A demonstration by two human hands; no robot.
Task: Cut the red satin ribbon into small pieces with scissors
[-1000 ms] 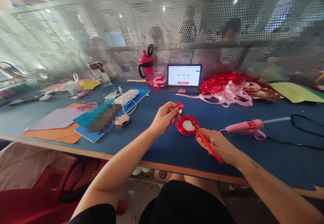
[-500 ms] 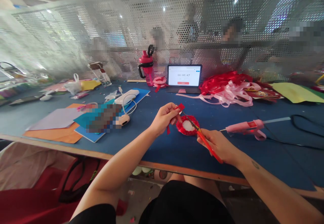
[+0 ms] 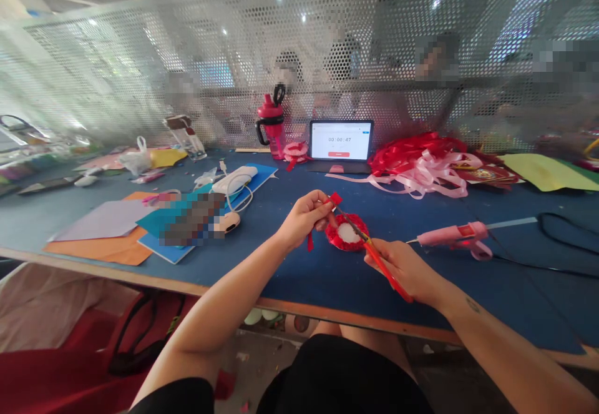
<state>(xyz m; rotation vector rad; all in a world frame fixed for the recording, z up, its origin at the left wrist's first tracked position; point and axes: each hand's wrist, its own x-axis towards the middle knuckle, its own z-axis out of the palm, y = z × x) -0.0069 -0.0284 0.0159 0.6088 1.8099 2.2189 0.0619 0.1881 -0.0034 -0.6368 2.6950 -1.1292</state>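
My left hand (image 3: pixel 309 216) pinches a red ribbon (image 3: pixel 336 199); one end sticks up past the fingertips and a tail hangs below. My right hand (image 3: pixel 397 264) is wrapped round the red handles of a pair of scissors (image 3: pixel 384 267). The blades point up and left, their tips close to the ribbon by my left fingers; whether they touch it I cannot tell. Beneath the blades, a round red ribbon rosette (image 3: pixel 334 237) with a white centre lies on the blue table (image 3: pixel 290 276).
A pink glue gun (image 3: pixel 452 234) lies at the right, its black cord trailing away. Behind are a tablet (image 3: pixel 341 139) showing a timer, a pink bottle (image 3: pixel 272 128) and a heap of red and pink ribbons (image 3: pixel 416 152). Coloured paper (image 3: pixel 100 219) and a white power bank (image 3: pixel 234 178) lie left.
Both hands stay almost where they were. The upper end of the red ribbon has shifted slightly at the scissor tips, and its hanging tail has turned a little.
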